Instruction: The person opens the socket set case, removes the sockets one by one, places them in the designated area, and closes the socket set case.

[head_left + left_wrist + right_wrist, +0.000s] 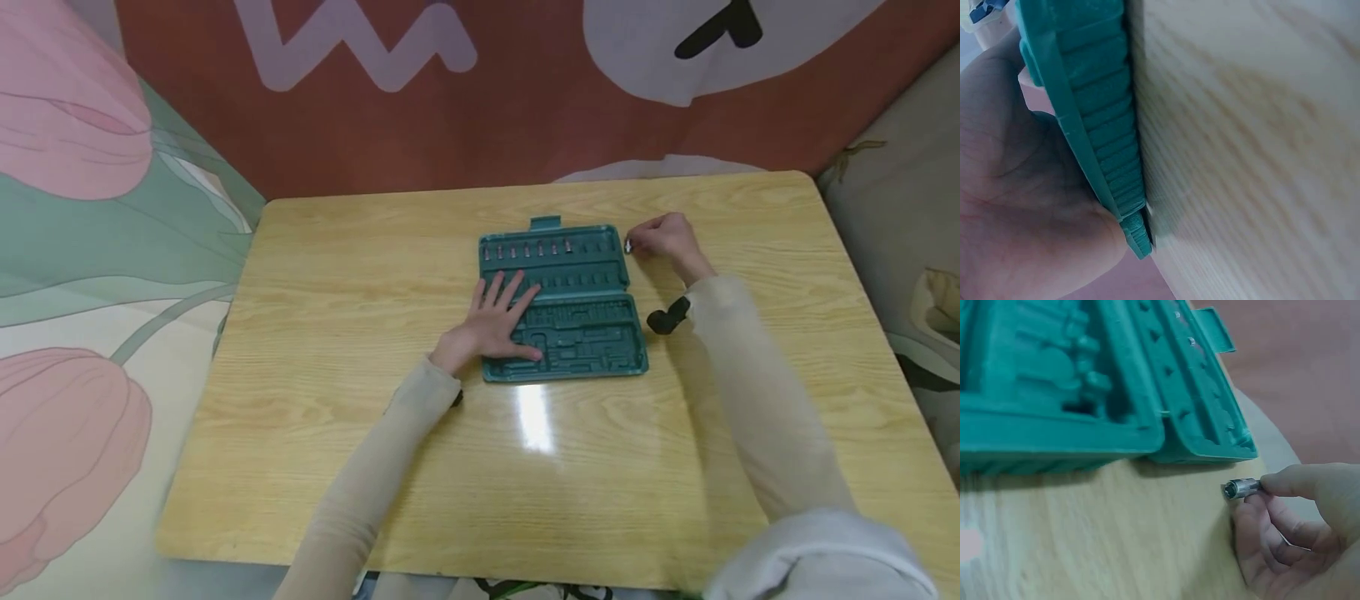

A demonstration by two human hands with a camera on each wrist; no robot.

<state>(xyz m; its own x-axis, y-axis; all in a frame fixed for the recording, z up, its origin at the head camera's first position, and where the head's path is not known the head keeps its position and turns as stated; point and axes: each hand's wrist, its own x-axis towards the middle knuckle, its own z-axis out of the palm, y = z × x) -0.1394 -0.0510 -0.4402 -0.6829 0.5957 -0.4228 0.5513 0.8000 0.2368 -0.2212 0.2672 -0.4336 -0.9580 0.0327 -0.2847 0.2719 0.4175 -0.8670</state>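
Note:
A green plastic tool case lies opened flat on the table, its moulded slots showing. Along the back half sits a row of several small metal bits. My left hand rests on the case's left side with fingers spread and straight; in the left wrist view the palm lies against the case edge. Just right of the case's back half, my right hand pinches a small silver socket between thumb and fingers, its hollow end facing the case.
The wooden table reaches to a red patterned wall covering at the back. A black wrist-camera piece hangs by the right sleeve, close to the case's right edge. A latch tab sticks out from the case's far edge.

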